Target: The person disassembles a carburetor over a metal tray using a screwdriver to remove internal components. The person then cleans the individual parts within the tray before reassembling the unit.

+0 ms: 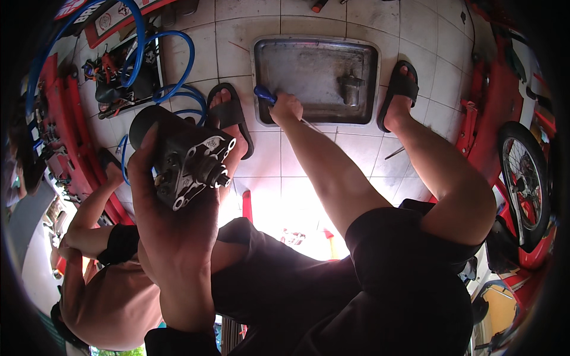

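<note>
Raised close in front of me, my left hand (175, 234) is wrapped round a black motor-like part (187, 169). The part has a rounded dark body, a bare-metal flange with holes, and a short shaft pointing right. Over the front left rim of a metal tray, my right hand (287, 109) is closed on a screwdriver (263, 94) with a blue handle. Its thin shank shows on the other side of the fist. Inside the tray (297, 71), a dull metal cylinder (351, 89) stands or lies at the right; I cannot tell which.
A blue coiled hose (189, 59) loops along the left, beside a tray of tools and parts (127, 77). Red lift frames (68, 118) flank the tiled floor. Another person (116, 296) is low at the left. At the right stands a spoked wheel (523, 184). A thin rod (395, 153) lies near my right foot.
</note>
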The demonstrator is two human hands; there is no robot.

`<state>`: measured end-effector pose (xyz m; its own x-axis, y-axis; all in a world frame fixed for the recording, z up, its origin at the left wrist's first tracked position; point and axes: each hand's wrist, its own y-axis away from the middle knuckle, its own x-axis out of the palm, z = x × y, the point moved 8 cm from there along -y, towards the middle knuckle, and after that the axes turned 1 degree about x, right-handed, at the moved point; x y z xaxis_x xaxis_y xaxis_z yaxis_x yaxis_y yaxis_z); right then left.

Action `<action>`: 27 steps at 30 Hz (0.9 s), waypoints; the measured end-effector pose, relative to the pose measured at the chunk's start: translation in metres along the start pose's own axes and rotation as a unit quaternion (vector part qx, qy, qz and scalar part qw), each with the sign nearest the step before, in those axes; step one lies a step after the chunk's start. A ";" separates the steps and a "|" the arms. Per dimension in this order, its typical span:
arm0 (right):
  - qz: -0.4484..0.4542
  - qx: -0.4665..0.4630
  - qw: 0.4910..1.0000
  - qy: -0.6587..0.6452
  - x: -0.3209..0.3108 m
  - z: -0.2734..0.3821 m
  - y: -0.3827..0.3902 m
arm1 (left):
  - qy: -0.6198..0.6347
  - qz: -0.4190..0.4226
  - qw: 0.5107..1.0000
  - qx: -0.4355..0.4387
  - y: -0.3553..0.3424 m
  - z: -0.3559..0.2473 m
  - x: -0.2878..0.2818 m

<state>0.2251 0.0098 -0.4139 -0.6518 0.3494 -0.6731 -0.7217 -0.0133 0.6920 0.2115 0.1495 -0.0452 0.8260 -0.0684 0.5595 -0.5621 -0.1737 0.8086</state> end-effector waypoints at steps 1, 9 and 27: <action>0.003 -0.005 1.000 -0.013 0.004 -0.001 -0.002 | 0.007 -0.023 1.000 0.011 0.000 -0.003 -0.003; 0.027 -0.020 0.999 0.012 0.015 -0.003 -0.008 | -0.059 -0.104 0.991 0.065 0.001 -0.020 -0.030; -0.048 -0.017 0.979 -0.197 -0.069 -0.092 0.008 | -0.229 -0.055 0.972 0.016 -0.034 0.017 -0.038</action>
<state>0.2425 -0.1003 -0.3857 -0.4456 0.6841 -0.5775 -0.7866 0.0089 0.6174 0.1995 0.1416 -0.0969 0.8175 -0.4765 0.3236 -0.4730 -0.2347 0.8492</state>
